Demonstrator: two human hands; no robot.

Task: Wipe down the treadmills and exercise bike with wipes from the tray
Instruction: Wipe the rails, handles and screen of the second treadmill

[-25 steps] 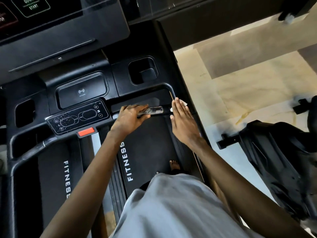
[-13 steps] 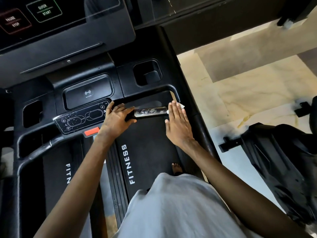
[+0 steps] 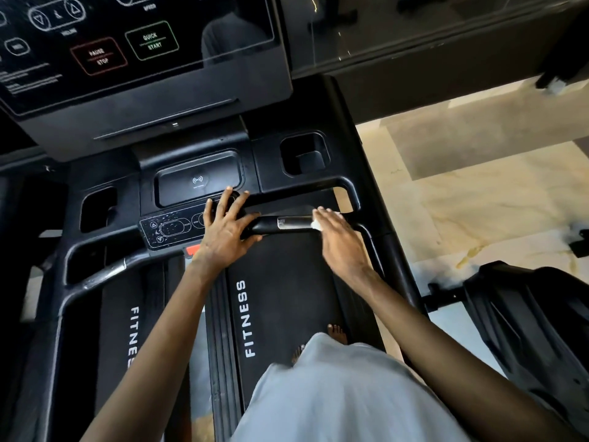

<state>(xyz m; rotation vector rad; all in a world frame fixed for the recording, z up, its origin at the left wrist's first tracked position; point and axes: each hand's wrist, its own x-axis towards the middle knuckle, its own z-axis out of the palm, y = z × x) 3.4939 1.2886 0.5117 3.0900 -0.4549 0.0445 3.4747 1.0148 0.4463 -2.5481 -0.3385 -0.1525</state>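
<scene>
Currently the right grip (image 3: 341, 240), fingers straight, presses the wipe (image 3: 317, 224) onto the treadmill handlebar (image 3: 287, 223); the left grip (image 3: 223, 229) rests spread and empty on the control panel (image 3: 169, 226). Leaning there could press a key; the unpinched wipe may slip.

Your wipe (image 3: 316, 225) is a small white crumpled scrap, pressed onto the right end of the grip bar (image 3: 283, 223) beneath the flat fingers of your right hand (image 3: 342, 244) (only its edge shows). That bar, black with a silver band, runs crosswise on the black treadmill (image 3: 338, 148); just below the bar lies the belt (image 3: 287, 298), marked FITNESS.
</scene>
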